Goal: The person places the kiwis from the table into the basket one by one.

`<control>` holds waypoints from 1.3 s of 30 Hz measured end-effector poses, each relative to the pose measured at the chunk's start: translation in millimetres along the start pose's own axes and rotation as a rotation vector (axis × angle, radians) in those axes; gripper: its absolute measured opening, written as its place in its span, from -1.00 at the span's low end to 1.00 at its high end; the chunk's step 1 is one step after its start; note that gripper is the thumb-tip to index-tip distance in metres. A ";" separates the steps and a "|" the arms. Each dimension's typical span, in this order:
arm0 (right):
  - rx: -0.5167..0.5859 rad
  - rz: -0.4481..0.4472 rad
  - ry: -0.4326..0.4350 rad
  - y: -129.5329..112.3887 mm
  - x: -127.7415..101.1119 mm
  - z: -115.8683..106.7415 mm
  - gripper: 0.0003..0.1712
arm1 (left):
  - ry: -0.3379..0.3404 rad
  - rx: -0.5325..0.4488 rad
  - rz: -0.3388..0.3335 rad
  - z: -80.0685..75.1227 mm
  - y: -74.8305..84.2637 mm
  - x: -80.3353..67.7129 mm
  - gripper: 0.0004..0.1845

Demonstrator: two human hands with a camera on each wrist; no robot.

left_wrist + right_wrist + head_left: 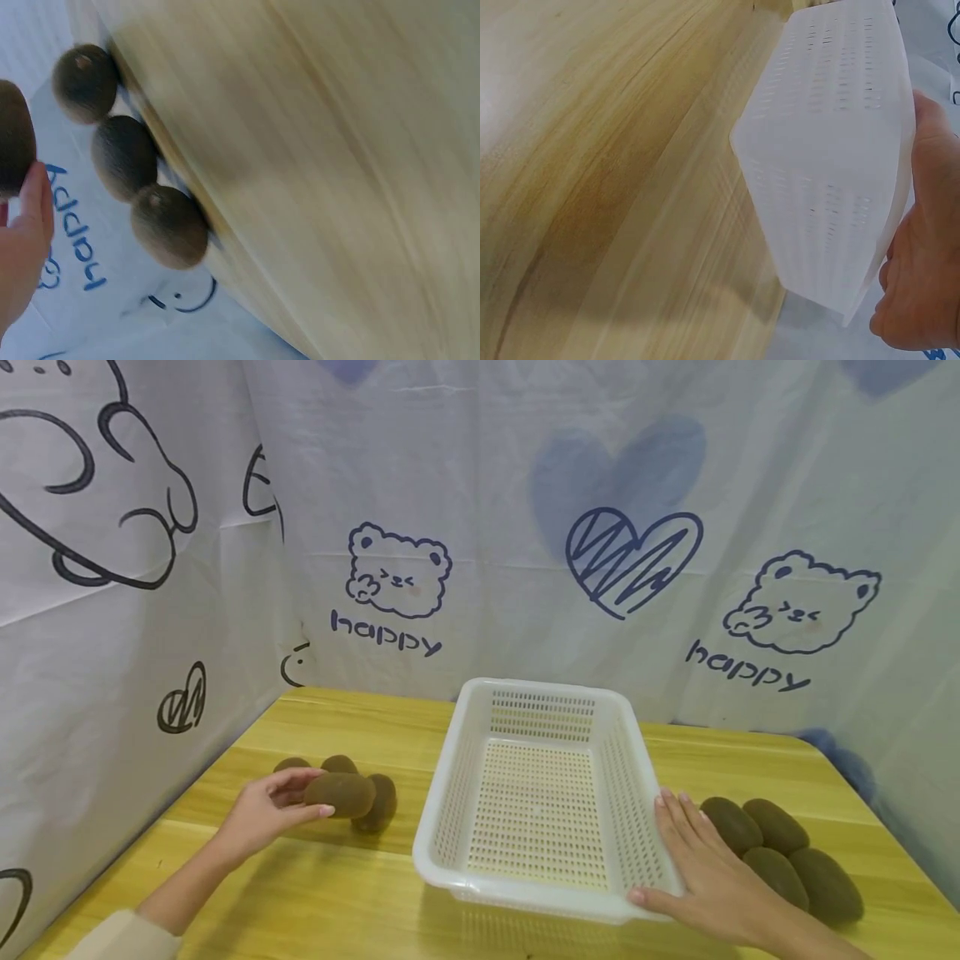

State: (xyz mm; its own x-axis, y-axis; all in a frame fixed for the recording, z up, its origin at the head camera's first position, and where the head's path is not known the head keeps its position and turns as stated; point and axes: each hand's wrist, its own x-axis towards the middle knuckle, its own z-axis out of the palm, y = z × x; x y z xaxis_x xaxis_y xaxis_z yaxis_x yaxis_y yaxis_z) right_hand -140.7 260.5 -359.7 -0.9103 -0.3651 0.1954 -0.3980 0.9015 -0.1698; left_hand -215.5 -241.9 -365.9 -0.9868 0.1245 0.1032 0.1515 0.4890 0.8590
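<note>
My left hand (pixel 258 814) holds a brown kiwi (pixel 341 795) between thumb and fingers, above the left part of the table. Behind and beside it lie three more kiwis (pixel 383 803), partly hidden in the head view; all three kiwis (pixel 126 157) show in the left wrist view. A white perforated plastic basket (pixel 437 827) stands in the middle with nothing inside. My right hand (pixel 708 881) rests on its right rim near the front corner, fingers straight along the side and thumb on the front edge. From the right wrist, the basket's outer walls (pixel 817 150) show.
Several kiwis (pixel 825 885) sit in a cluster to the right of my right hand. Under everything is a yellow wood-grain table (pixel 360 893). White printed cloth (pixel 510 610) hangs along the table's back and left side.
</note>
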 end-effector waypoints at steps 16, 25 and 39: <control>0.108 0.113 -0.049 -6.2 6.1 -0.9 0.28 | 0.038 -0.121 0.010 28.7 43.6 -1.6 -0.40; 0.123 0.133 -0.069 -6.7 6.0 -3.0 0.29 | -0.001 -0.172 0.056 53.5 73.6 0.6 -0.43; 0.113 0.131 -0.081 -7.2 6.0 -3.6 0.29 | -0.072 -0.256 0.153 91.1 93.4 13.5 -0.46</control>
State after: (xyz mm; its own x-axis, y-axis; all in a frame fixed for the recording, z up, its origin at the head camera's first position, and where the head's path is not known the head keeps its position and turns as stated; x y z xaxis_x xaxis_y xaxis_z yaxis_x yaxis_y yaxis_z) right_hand -143.0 252.7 -353.9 -0.9596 -0.2675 0.0869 -0.2813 0.9126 -0.2968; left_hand -209.5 -116.0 -330.0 -0.9459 0.2450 0.2128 0.2695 0.2274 0.9358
